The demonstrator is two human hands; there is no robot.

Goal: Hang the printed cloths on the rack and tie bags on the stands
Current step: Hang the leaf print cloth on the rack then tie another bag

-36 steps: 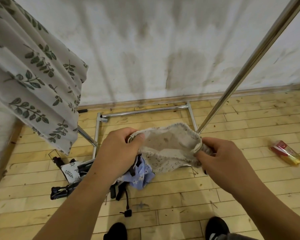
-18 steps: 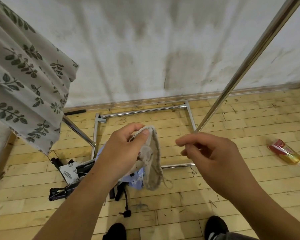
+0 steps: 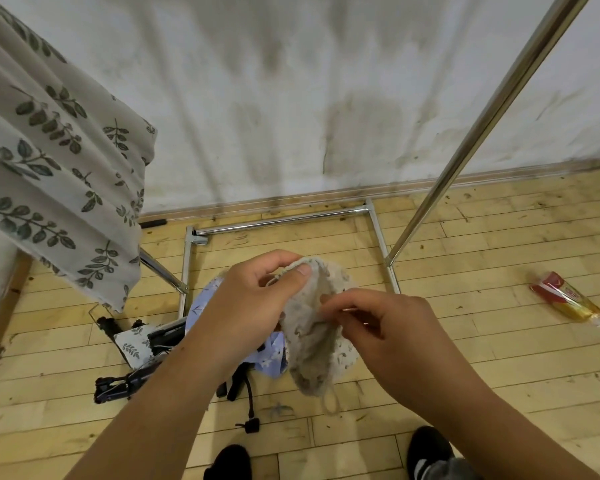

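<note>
one leaf-print cloth (image 3: 59, 161) already hangs on the rack (image 3: 482, 126). the left hand (image 3: 253, 306) pinches the beige drawstring bag (image 3: 309, 348) by its rim and the right hand (image 3: 388, 327) pinches its side, in mid-air, not yet tied. a blue cloth (image 3: 274, 356) waits on the floor.

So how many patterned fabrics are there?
4: leaf-print cloth hanging left; small leaf-print piece on floor; blue floral cloth nearby; beige bag in left hand and right hand. Others may be hidden.
</note>
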